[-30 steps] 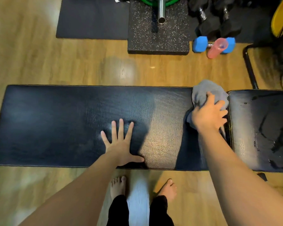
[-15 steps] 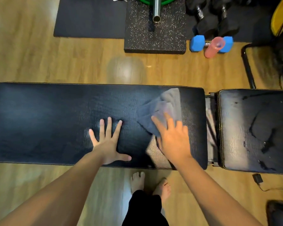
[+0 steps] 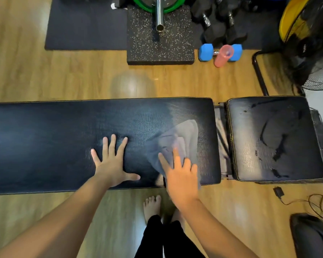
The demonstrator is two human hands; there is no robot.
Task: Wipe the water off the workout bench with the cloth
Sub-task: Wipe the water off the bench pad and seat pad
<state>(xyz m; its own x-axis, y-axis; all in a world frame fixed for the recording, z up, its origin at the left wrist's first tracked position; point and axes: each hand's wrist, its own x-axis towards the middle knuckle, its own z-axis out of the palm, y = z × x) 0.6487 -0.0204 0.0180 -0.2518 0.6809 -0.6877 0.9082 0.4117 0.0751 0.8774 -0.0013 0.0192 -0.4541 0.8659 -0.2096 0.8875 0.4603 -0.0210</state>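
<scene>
The long black bench pad [image 3: 54,142] lies across the wooden floor [image 3: 45,77], and everything here is placed against it. The left hand [image 3: 113,164] rests flat on the pad near its front edge, fingers spread, palm down, grasping nothing. Just to the right of it on the same pad, the right hand [image 3: 181,175] presses flat on the grey cloth [image 3: 177,144], fingers extended rather than curled, so the cloth is pinned under the palm and not clenched; this hand is blurred. The cloth lies crumpled on the right part of the pad, spreading from under the hand toward the back edge, short of the pad's right end. Beyond that end, across a narrow gap, sits the shorter seat pad [image 3: 246,146], with dark streaks and drops of water [image 3: 279,148] on its surface. Behind the long pad on the floor lie a dark mat [image 3: 86,27], a speckled block [image 3: 160,45] with a metal bar [image 3: 159,13] over it, black dumbbells [image 3: 222,28], a blue dumbbell [image 3: 206,52], and a pink cup [image 3: 223,56] touching it. A fan [image 3: 317,71] stands behind the seat pad. In front of the long pad are the person's bare feet [image 3: 152,205] and black trouser legs [image 3: 153,239], with a cable [image 3: 306,202] to the right.
</scene>
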